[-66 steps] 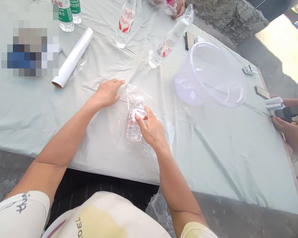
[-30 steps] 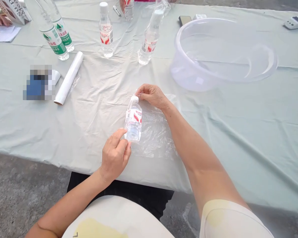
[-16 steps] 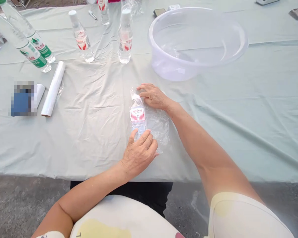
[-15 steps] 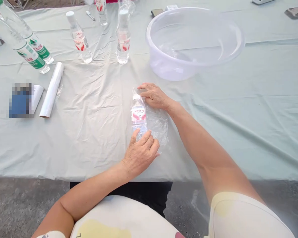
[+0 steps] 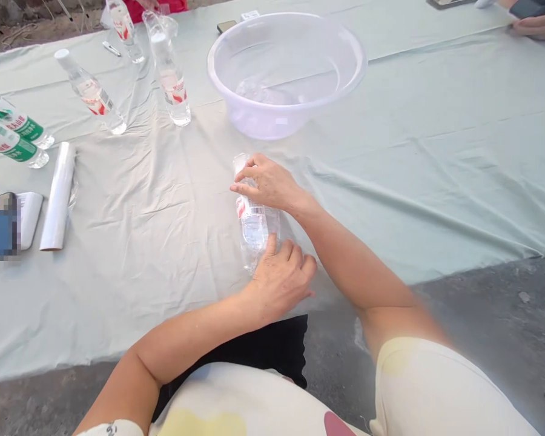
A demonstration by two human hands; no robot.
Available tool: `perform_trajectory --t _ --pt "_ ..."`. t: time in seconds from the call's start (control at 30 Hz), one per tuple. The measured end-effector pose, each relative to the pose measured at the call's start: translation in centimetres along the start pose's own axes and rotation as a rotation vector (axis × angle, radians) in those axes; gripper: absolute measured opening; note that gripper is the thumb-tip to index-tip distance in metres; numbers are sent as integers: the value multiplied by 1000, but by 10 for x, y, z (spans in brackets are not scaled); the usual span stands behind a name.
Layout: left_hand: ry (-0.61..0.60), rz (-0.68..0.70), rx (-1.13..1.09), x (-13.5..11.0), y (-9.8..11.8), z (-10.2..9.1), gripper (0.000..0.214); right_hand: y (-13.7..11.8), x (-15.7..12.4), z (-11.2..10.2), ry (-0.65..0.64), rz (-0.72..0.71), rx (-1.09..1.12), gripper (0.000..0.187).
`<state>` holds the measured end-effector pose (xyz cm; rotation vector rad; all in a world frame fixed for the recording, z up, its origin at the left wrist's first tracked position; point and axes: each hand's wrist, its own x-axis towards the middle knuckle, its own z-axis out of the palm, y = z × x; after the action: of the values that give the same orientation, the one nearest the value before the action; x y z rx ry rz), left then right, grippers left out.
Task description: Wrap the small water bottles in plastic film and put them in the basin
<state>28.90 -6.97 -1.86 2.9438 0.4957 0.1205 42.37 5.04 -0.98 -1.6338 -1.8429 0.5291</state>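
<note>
A small clear water bottle (image 5: 254,227) with a white cap and a red-and-white label lies on the tablecloth, cap pointing away from me. Clear plastic film (image 5: 273,221) is wrapped round it, with loose film at its right side and base. My right hand (image 5: 270,181) curls its thumb and fingers over the bottle's neck and shoulder. Beside the lower right of the bottle is my left hand (image 5: 284,275), thumb stretched against the film, other fingers bent and apart. What lies under the left fingers is hidden.
Behind my hands stands a translucent plastic basin (image 5: 272,115) with crumpled clear film inside. Upright bottles (image 5: 95,97) stand at the back left, one film-wrapped bottle (image 5: 173,91) among them. A film roll (image 5: 57,197) lies left. Another person's hand (image 5: 538,27) is at the far right.
The view has swung right. The bottle has rolled, so its barcode side shows, and less loose film spreads to its right. My right hand has moved over the bottle's neck.
</note>
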Motion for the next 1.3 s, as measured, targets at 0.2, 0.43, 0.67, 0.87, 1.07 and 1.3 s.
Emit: perform_trajectory --t 0.2,0.43,0.67,0.87,1.07,1.3 --pt "-338 142 -719 -43 -9 -29 25 24 -14 -8 55 253 115 37" --pt "53 -750 -1515 -78 -58 -49 32 41 -17 -1 146 348 341 23" --pt "69 -977 -1823 -83 -74 -38 45 35 -30 -5 153 401 698 27" --pt "-14 -999 -2012 -76 -58 -23 48 12 -49 -9 305 432 826 46" --pt "-46 -926 -2090 -75 -59 -18 52 -37 -68 -26 417 310 663 45" --pt "7 -763 -2248 -72 -67 -34 45 -67 -61 -30 347 -48 509 44"
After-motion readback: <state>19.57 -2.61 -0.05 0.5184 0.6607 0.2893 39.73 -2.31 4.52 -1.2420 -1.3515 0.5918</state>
